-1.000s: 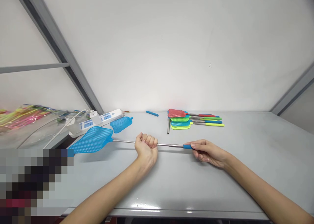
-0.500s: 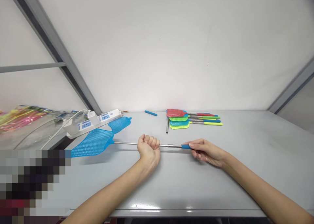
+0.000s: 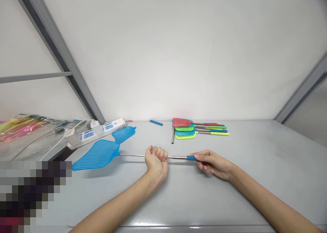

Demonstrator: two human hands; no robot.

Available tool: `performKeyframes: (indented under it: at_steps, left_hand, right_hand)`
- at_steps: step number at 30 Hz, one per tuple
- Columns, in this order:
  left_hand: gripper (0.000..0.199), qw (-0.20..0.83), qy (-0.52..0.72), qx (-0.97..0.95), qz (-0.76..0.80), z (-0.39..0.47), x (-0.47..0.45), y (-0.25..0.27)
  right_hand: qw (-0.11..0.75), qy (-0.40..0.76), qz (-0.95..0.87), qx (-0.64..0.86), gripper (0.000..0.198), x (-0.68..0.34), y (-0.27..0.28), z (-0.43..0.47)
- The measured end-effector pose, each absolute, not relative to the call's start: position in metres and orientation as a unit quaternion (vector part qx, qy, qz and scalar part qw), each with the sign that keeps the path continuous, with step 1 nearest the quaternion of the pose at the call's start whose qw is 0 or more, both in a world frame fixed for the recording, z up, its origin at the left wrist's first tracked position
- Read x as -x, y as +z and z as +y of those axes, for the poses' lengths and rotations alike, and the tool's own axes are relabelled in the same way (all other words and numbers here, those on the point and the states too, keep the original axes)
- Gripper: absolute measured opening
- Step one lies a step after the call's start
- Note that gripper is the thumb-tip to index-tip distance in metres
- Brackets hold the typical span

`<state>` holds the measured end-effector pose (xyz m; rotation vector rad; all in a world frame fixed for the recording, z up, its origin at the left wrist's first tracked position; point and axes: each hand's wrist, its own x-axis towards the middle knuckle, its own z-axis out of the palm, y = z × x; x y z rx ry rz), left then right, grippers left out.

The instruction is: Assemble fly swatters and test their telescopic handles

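Swatter: is spanning the middle of the table, nearer than the swatter pile; its shadow is suggesting a slight lift off the surface.
Left hand: is holding the rod in a closed fist.
Right hand: is pinching the blue grip with thumb and fingers.
Long axis: is running left to right; the blade is pointing left and slightly near.
Handling: is probably feeling light, with stiff, slick rod and bendy blade; grip and rod are likely offering the firmest hold.
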<state>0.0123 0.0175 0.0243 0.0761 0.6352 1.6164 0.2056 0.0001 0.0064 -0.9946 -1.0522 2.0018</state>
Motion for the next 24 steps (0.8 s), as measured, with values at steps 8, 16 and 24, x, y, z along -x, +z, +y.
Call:
performKeyframes:
  at_steps: [8,16,24]
  left_hand:
    - [0.035,0.643,0.717,-0.038,0.267,0.019,-0.012,0.024]
    - [0.035,0.647,0.709,-0.031,0.280,0.018,-0.014,0.022]
    - [0.036,0.650,0.703,-0.026,0.288,0.016,-0.015,0.022]
  right_hand:
    - [0.334,0.769,-0.409,0.361,0.032,-0.201,0.004,0.000]
    - [0.328,0.776,-0.405,0.356,0.031,-0.194,0.005,-0.002]
    - [0.328,0.774,-0.406,0.359,0.031,-0.192,0.004,-0.003]
